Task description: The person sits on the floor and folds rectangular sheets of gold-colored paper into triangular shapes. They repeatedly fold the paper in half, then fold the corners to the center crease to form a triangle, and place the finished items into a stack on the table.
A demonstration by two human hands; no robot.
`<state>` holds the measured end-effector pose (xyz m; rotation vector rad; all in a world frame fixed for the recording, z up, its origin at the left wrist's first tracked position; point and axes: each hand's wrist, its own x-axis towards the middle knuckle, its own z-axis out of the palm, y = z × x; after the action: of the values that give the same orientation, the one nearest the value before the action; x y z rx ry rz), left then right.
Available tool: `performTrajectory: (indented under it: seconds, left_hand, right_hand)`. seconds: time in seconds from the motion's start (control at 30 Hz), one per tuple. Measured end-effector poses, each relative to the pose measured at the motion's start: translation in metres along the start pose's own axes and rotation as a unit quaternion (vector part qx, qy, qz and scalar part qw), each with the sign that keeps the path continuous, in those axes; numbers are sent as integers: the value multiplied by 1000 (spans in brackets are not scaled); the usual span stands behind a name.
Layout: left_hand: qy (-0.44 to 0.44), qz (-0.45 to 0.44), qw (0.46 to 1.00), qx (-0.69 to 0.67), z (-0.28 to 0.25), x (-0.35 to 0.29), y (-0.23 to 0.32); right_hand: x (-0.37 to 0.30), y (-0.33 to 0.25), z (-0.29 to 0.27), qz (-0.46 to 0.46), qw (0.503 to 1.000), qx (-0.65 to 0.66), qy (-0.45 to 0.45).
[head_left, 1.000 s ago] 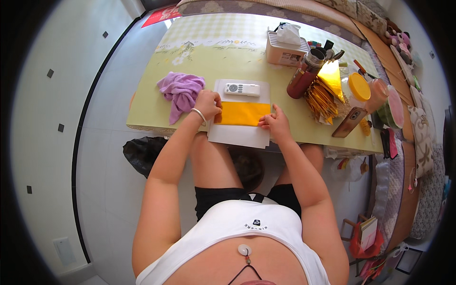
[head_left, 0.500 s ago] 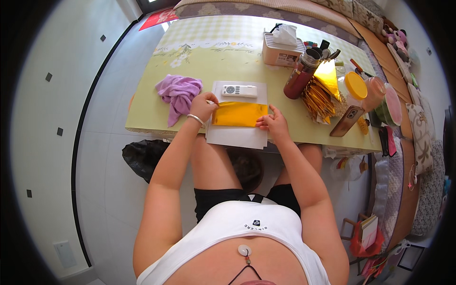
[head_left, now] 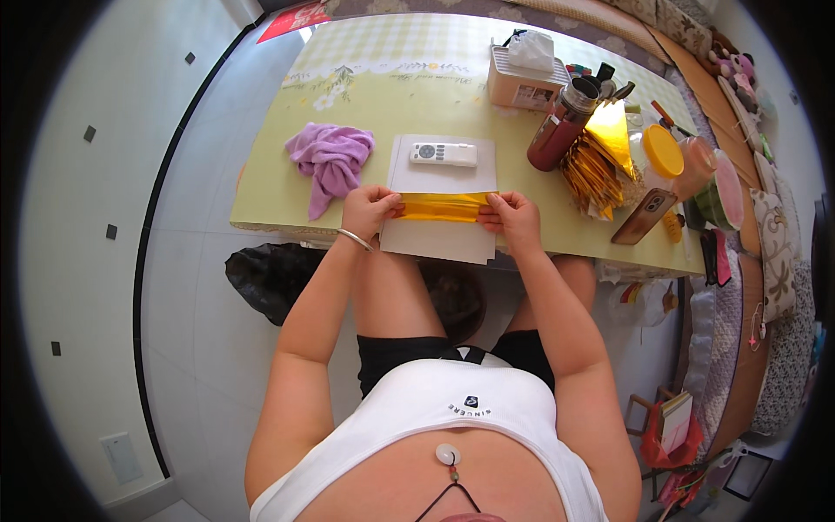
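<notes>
A sheet of shiny gold foil paper (head_left: 442, 208) stretches between my two hands, low over white sheets of paper (head_left: 435, 240) at the table's near edge. My left hand (head_left: 372, 209) pinches its left end between thumb and fingers. At the opposite end, my right hand (head_left: 513, 216) grips the foil in the same way. Just beyond the foil, a white remote control (head_left: 444, 154) lies on the white paper. A crumpled purple cloth (head_left: 329, 161) rests left of the paper, close to my left hand.
Right of the paper stand a dark red thermos (head_left: 561, 126), a stack of folded gold foil pieces (head_left: 594, 178), a yellow-lidded jar (head_left: 663, 152) and a phone (head_left: 644, 216). A tissue box (head_left: 524, 83) sits farther back. Below the table's left side hangs a black bag (head_left: 271, 283).
The gold foil has gone from lying flat to a narrower, raised strip. Both hands now grip its ends; my right fingers have closed and my left hand has come slightly nearer.
</notes>
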<state>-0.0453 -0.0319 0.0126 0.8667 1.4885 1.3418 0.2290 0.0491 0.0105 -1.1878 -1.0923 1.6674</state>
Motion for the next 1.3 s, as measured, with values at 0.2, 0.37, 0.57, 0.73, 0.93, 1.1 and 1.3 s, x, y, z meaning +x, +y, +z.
performTrajectory:
  seconds: [0.2, 0.37, 0.57, 0.73, 0.93, 1.1, 1.3]
  left_hand:
    - [-10, 53, 989, 136, -8, 2, -13]
    - [-34, 168, 913, 371, 0, -7, 3]
    - [-27, 170, 891, 419, 4, -12, 4]
    - [-25, 193, 869, 455, 8, -11, 6]
    - [-26, 196, 851, 487, 10, -9, 5]
    - [-32, 184, 843, 505, 13, -9, 11]
    - [-34, 166, 843, 510, 12, -8, 12]
  right_hand:
    - [-13, -9, -2, -10, 986, -168, 8]
    - [-15, -3, -10, -68, 933, -352, 20]
    - [-8, 3, -11, -82, 901, -425, 28]
    - [-11, 1, -4, -111, 851, -510, 53]
    - [-22, -11, 13, -122, 762, -635, 51]
    - [-17, 7, 12, -472, 625, -622, 17]
    - [-35, 37, 18, -433, 635, -632, -105]
